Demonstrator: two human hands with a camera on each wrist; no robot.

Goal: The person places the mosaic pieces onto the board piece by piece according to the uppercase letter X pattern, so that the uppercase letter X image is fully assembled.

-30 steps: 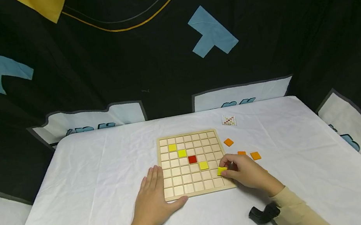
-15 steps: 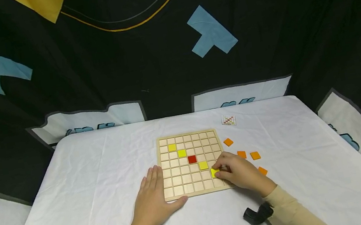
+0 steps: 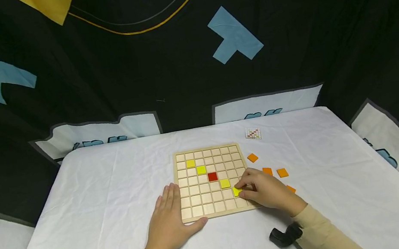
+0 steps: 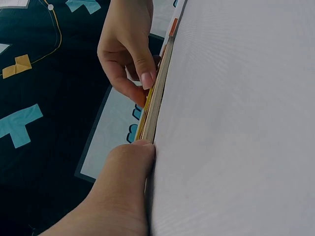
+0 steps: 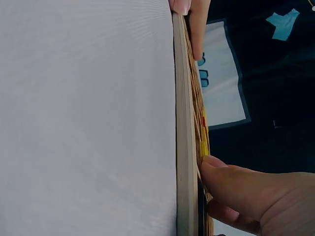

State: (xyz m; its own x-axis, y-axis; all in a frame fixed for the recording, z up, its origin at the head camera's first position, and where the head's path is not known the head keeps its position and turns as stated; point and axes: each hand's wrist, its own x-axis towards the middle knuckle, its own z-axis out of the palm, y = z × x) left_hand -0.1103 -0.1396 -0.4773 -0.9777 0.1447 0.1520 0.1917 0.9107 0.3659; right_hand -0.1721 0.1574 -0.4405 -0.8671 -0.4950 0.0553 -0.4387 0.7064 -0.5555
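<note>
Head view: your right hand [image 3: 266, 190] pinches a yellow tile [image 3: 237, 191] onto the wooden grid board [image 3: 212, 181]; your left hand [image 3: 169, 216] lies flat, fingers relaxed. Four tiles sit placed; orange tiles [image 3: 275, 172] beside your right fingers remain.

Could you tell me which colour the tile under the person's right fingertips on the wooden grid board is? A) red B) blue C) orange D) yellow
D: the right hand pinches a yellow tile at the wooden grid board, near its right edge; the red tile lies apart, mid-board.
</note>
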